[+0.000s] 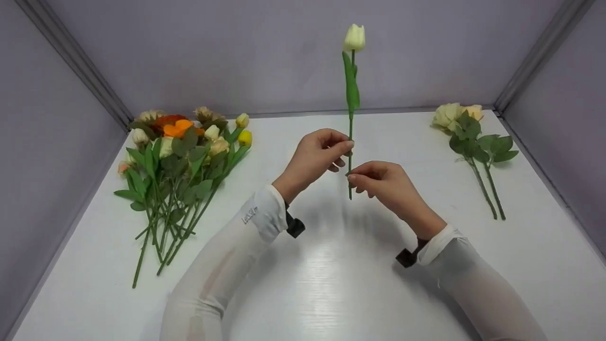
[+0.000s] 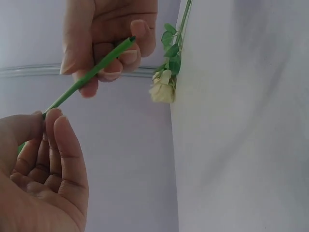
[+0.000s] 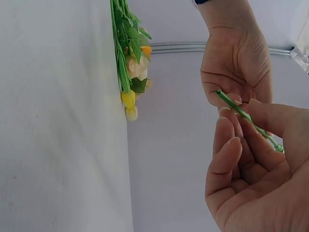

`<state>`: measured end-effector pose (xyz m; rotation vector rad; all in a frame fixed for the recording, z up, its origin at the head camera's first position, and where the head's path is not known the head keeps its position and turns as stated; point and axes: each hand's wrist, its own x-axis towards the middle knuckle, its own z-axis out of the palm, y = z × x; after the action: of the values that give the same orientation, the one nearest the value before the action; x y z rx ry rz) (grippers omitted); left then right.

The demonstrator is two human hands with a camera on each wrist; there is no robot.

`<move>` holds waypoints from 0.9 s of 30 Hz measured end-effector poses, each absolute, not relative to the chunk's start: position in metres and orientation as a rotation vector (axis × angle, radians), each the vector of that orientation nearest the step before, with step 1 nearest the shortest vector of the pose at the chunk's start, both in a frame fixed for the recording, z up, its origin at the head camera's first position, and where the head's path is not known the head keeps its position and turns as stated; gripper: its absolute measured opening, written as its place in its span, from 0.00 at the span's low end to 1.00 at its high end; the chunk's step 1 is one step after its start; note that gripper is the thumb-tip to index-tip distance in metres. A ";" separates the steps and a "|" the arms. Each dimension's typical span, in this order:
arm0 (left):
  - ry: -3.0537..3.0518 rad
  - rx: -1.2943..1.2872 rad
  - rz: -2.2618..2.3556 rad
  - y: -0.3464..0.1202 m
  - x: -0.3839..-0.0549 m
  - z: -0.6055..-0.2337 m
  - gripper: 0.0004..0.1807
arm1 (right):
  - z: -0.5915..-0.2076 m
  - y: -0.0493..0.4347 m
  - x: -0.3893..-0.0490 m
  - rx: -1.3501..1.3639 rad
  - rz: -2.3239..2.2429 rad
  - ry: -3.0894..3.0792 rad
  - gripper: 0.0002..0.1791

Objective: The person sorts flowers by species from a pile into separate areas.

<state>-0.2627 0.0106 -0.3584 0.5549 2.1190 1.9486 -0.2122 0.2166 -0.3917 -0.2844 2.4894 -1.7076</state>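
Over the white table [image 1: 312,293], the left hand [image 1: 318,155] and right hand [image 1: 386,186] pinch a tulip [image 1: 352,94], well inside both side edges [image 1: 556,203].

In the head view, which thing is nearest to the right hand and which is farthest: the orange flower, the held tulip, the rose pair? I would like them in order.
1. Held tulip: upright, its stem pinched by the right hand.
2. Rose pair: to the right.
3. Orange flower: over on the left.
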 end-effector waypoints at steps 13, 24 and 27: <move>2.269 0.619 1.753 0.005 -0.256 -0.367 0.17 | -0.381 0.238 -0.218 -0.199 -1.513 2.586 0.15; 2.837 0.913 0.718 -0.037 -0.231 -0.391 0.28 | -0.386 0.314 -0.237 -0.001 -0.869 2.805 0.16; 2.874 0.939 0.545 -0.050 -0.224 -0.400 0.29 | -0.392 0.324 -0.241 0.034 -0.797 2.809 0.14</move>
<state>-0.2245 -0.0504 -0.4002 0.9391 2.8740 0.5450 -0.2406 0.3240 -0.3923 0.0345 2.8089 -0.7973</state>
